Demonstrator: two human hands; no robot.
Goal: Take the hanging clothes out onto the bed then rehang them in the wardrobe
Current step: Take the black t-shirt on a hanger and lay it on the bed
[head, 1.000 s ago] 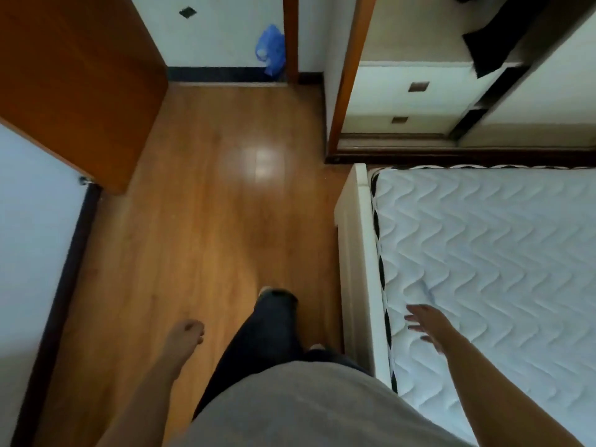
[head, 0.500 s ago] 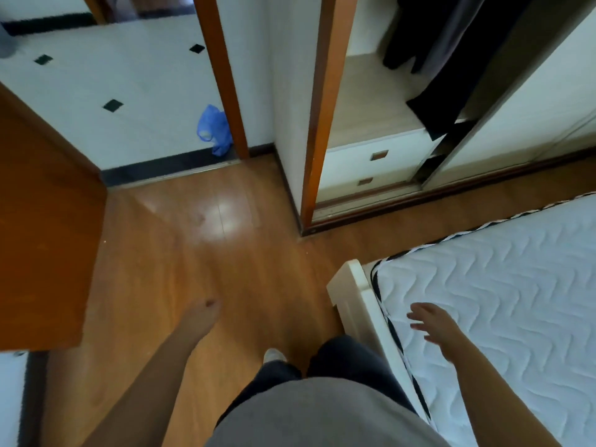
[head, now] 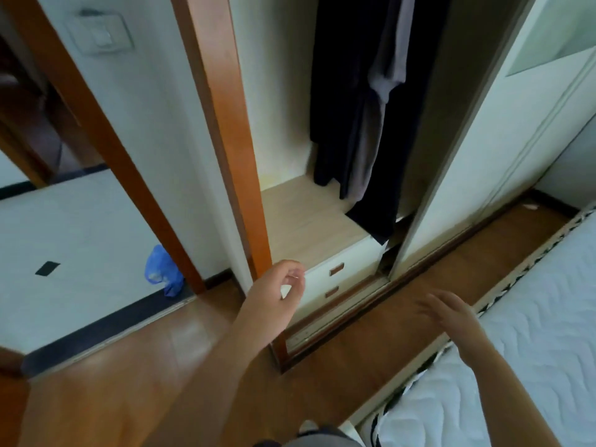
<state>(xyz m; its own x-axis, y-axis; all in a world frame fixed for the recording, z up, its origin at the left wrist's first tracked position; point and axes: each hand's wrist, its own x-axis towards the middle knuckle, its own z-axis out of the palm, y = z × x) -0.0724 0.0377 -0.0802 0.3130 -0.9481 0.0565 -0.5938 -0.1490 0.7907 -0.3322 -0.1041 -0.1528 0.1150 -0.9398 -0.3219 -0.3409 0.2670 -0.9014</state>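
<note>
Nothing out yet: clothes (head: 361,101) hanging upper centre in wardrobe (head: 309,214); bed (head: 529,356) bare.
We are reaching: left hand (head: 277,293) loosely curled, empty; right hand (head: 451,312) open, empty.

Ahead of my left hand (head: 277,291) I see the wardrobe (head: 290,124) opening clear, above a bare shelf (head: 306,221). The wooden door frame (head: 222,124) hems it in on the left. Up and right of it hang dark clothes (head: 364,108). The sliding door (head: 483,140) blocks my right hand (head: 451,314), with the bed (head: 516,366) just beneath.
</note>
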